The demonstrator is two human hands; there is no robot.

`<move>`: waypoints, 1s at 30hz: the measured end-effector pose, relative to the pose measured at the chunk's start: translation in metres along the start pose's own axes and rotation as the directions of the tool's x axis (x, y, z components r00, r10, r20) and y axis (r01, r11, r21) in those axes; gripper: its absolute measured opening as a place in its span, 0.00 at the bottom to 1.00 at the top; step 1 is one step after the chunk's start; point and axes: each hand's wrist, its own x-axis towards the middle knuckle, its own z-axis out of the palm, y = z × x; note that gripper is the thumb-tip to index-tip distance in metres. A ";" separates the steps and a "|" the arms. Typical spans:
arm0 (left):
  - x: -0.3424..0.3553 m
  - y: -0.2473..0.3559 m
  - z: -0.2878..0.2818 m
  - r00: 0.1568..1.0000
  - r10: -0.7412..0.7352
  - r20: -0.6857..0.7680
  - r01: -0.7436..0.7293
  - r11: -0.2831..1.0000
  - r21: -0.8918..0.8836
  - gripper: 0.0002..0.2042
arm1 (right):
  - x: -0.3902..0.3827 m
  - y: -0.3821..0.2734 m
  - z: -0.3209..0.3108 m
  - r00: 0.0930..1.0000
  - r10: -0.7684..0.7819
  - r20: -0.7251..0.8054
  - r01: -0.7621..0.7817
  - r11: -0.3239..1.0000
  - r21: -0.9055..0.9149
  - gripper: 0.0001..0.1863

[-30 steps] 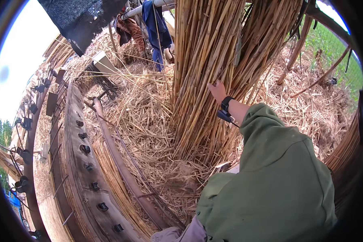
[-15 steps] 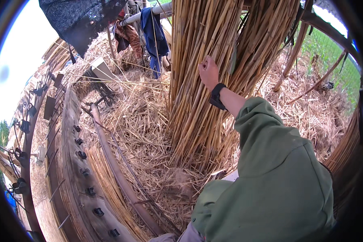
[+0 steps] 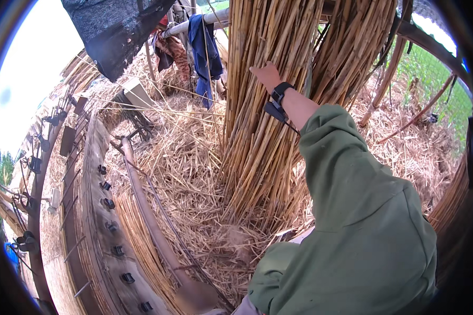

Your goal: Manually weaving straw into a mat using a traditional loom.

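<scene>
My right hand (image 3: 266, 76) reaches up to a tall bundle of dry reed stalks (image 3: 263, 136) standing upright in front of me. It lies against the front of the stalks, thumb stretched to the left, the other fingers mostly hidden. On that wrist are a dark watch (image 3: 283, 90) and a small black device (image 3: 275, 112) with a cable. A green sleeve (image 3: 362, 210) covers the arm. Just right of the first bundle leans a second reed bundle (image 3: 352, 58). Nowhere can I make out my left hand.
Loose straw (image 3: 189, 168) covers the ground. A long wooden pole (image 3: 148, 202) runs down the left; beside it stands a board (image 3: 97, 205) with black fittings. Dark netting (image 3: 123, 39) and a blue garment (image 3: 202, 58) hang behind. A blurred brown shape (image 3: 196, 297) shows at the bottom.
My right hand has moved up and slightly left across the reeds, its thumb now stretched out. The wrist has turned, showing the black device. The blurred brown shape has appeared at the bottom.
</scene>
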 end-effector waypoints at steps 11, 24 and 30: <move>-0.008 -0.001 -0.004 0.999 -0.044 -0.016 0.043 0.998 -0.038 0.15 | 0.011 0.001 -0.014 0.929 0.089 0.360 -0.246 0.874 0.420 0.38; -0.045 -0.056 -0.121 0.954 -0.233 -0.187 0.210 0.968 -0.134 0.13 | -0.202 -0.074 0.035 0.733 -0.323 0.599 -0.061 0.846 0.530 0.13; -0.081 -0.080 -0.204 0.729 -0.628 -0.273 0.446 0.738 -0.507 0.11 | -0.388 -0.096 0.069 0.365 -0.574 0.733 0.068 0.802 0.594 0.10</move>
